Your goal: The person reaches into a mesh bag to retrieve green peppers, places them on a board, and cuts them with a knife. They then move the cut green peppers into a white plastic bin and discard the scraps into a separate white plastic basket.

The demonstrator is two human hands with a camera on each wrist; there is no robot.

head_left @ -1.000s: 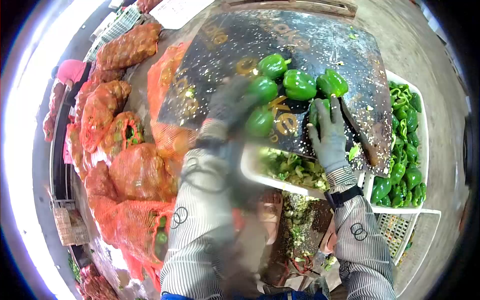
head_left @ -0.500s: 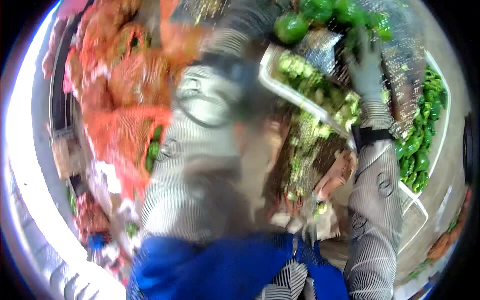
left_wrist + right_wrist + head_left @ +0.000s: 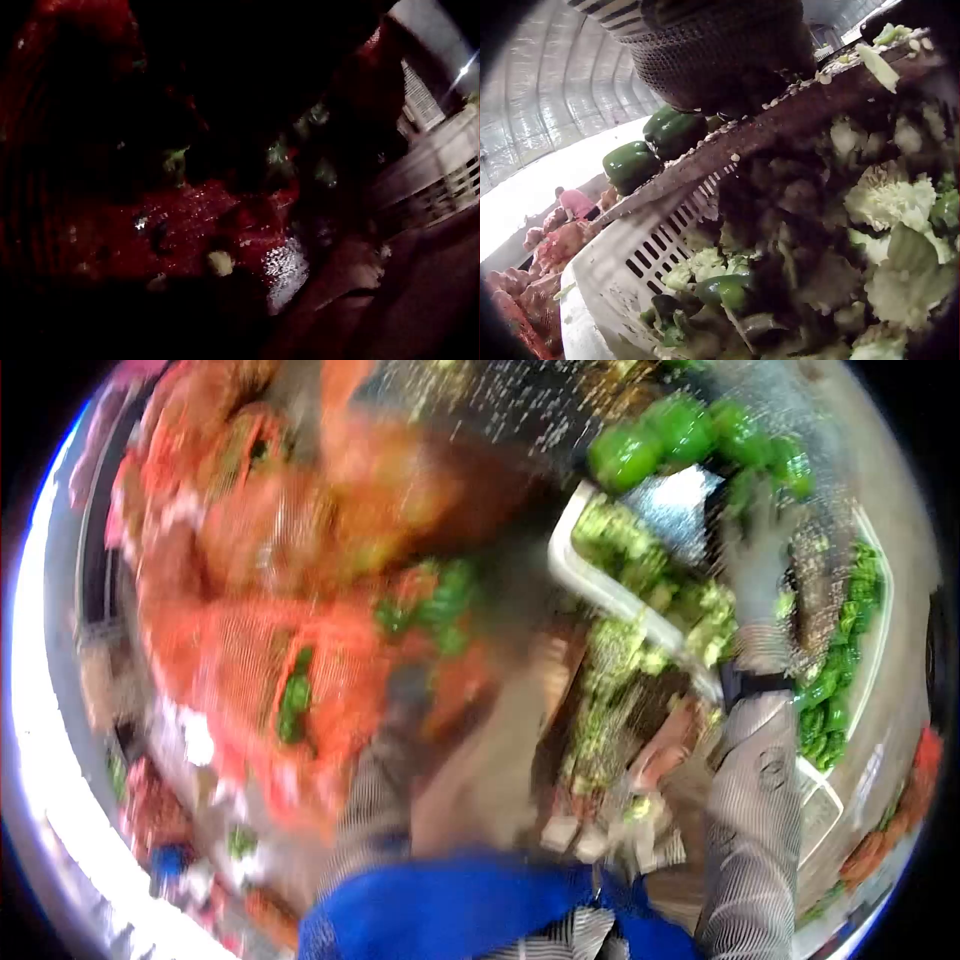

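My gloved left hand [image 3: 408,688], blurred, is down at the orange mesh bag [image 3: 345,710] on the left, just below several green bell peppers [image 3: 435,605]. Its fingers are smeared by motion, and the left wrist view is mostly dark. On the speckled dark board, my gloved right hand [image 3: 757,550] reaches forward with its fingers stretched out over a green bell pepper [image 3: 742,490]. More bell peppers [image 3: 680,430] sit in a row beyond its fingertips. In the right wrist view, the knitted glove [image 3: 720,52] hides the fingers, with two peppers [image 3: 632,165] beside it.
Between the board and my body stands a white crate [image 3: 620,592] of pale green trimmings. On the right is another white crate [image 3: 878,650], full of green peppers. A long dark-bladed tool [image 3: 815,600] lies right of my right hand. Filled mesh sacks [image 3: 260,550] crowd the left.
My left hand has come off the board, down and left to the mesh bag. The head view has tipped downward. My right hand stays by the peppers on the board.
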